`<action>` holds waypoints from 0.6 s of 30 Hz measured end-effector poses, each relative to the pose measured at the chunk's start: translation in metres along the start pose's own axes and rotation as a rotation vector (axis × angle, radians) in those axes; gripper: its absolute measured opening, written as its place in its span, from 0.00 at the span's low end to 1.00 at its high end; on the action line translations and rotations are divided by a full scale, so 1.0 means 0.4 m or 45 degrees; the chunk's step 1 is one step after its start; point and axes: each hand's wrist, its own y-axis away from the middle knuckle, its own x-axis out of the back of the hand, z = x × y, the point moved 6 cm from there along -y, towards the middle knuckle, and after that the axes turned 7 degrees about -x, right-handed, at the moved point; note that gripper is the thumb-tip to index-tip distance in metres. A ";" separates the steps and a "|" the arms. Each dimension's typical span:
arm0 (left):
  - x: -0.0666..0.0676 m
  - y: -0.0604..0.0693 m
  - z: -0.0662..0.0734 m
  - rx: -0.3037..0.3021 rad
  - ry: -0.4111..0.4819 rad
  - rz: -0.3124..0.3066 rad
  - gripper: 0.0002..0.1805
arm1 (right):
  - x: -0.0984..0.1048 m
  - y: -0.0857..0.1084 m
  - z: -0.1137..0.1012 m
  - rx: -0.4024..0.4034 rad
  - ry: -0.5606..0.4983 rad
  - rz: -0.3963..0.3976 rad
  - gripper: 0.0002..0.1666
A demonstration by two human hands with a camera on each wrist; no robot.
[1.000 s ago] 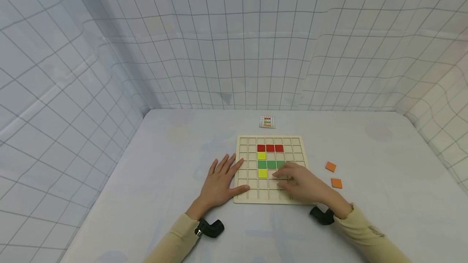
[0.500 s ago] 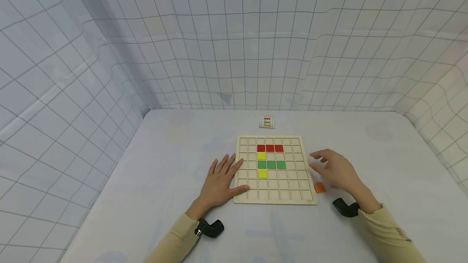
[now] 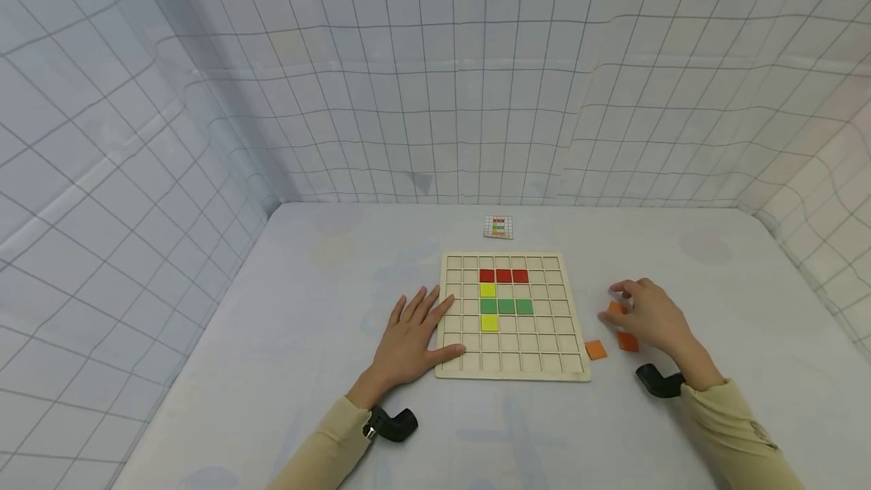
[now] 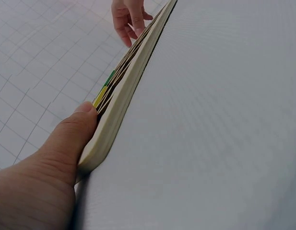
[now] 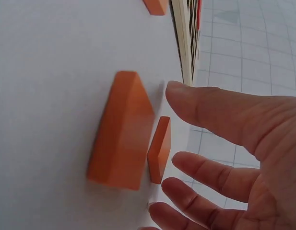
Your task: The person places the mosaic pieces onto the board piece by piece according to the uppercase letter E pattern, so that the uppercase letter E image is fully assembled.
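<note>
My left hand [image 3: 408,345] lies with spread fingers on the left edge of a pale wooden grid board [image 3: 510,378]; its thumb [image 4: 73,132] presses on the rim in the left wrist view. Set into the board are red tiles [image 3: 503,276], yellow tiles [image 3: 488,322] and green tiles [image 3: 506,307]. To the right of the board, my right hand [image 3: 653,317] hovers over an orange tile [image 3: 617,308]. Its thumb and fingers are apart, with that farther tile [image 5: 159,151] between them in the right wrist view. A nearer orange tile [image 3: 627,341] lies partly beneath the hand.
A third orange tile [image 3: 596,350] lies against or very near the board's right edge. Behind the board is a small card [image 3: 499,227] printed with a coloured grid pattern. White cloth with grid lines [image 3: 442,97] walls in the table [image 3: 327,286] at the back and sides.
From above the board my right hand has moved right to the orange tiles, its fingers lowering around the farther one. The orange tile beside the board came into view. My left hand stayed still.
</note>
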 end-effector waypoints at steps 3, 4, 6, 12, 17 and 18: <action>-0.002 -0.001 -0.002 0.014 -0.006 -0.023 0.46 | -0.005 0.000 0.007 -0.012 -0.028 -0.019 0.26; -0.002 -0.001 -0.002 0.016 -0.004 -0.028 0.47 | -0.006 0.000 0.009 -0.015 -0.047 -0.028 0.26; -0.003 -0.002 -0.002 0.019 -0.008 -0.033 0.47 | -0.008 -0.001 0.011 -0.021 -0.083 -0.045 0.24; -0.002 -0.003 -0.002 0.022 -0.015 -0.033 0.47 | -0.011 -0.004 0.013 -0.014 -0.154 -0.050 0.17; -0.005 -0.003 -0.002 0.029 -0.016 -0.042 0.47 | -0.014 -0.003 0.005 -0.007 -0.191 -0.046 0.16; -0.005 -0.003 -0.002 0.030 -0.017 -0.045 0.47 | -0.015 -0.002 0.003 -0.010 -0.195 -0.047 0.16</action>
